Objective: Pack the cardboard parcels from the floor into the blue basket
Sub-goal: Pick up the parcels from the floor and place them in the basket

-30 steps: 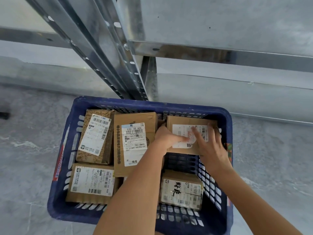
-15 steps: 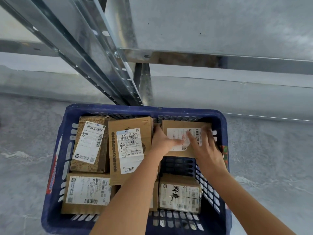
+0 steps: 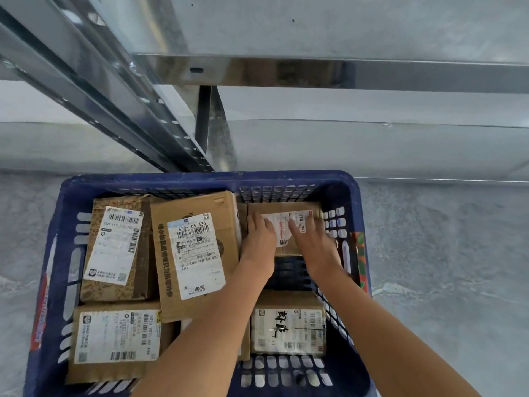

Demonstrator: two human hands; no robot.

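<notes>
The blue basket (image 3: 200, 179) stands on the floor below me and holds several cardboard parcels with white labels. A small parcel (image 3: 282, 209) lies in its far right corner. My left hand (image 3: 259, 239) grips that parcel's left edge, and my right hand (image 3: 312, 239) lies over its label and right side. A tall parcel (image 3: 194, 253) stands in the middle beside my left forearm. Another parcel (image 3: 289, 328) lies at the near right, with bare basket bottom between it and the small one.
A patterned parcel (image 3: 114, 247) and a plain one (image 3: 114, 336) fill the basket's left side. A metal shelf post (image 3: 206, 124) and a shelf beam (image 3: 343, 73) rise just behind the basket. Grey concrete floor (image 3: 443, 253) surrounds it.
Both hands have kept hold of the small parcel and set it lower and further into the far right corner. My view has shifted a little over the basket.
</notes>
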